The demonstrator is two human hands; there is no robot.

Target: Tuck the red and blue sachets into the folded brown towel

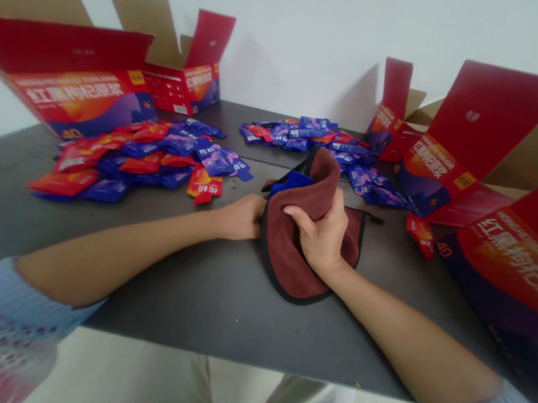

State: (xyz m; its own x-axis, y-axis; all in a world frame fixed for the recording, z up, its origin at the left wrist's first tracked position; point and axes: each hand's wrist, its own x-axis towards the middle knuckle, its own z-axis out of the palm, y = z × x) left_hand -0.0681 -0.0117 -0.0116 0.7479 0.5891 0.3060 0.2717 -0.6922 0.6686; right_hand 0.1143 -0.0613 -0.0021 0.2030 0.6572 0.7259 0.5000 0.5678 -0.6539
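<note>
A maroon cloth [291, 259] with a dark edge lies bunched on the dark table [195, 291] in front of me. My right hand [322, 233] is closed around a raised fold of the cloth. My left hand [241, 217] rests at the cloth's left edge with its fingers curled against it; whether it grips the cloth is hidden. A blue sachet [292, 181] pokes out from the top of the cloth, wrapped in the fold.
Heaps of red and blue sachets [144, 156] lie at the left, and more sachets [309, 137] at the back centre. Open red cartons stand at the left [77, 99], back [190, 85] and right [517, 265]. A loose red sachet [420, 234] lies right of the cloth.
</note>
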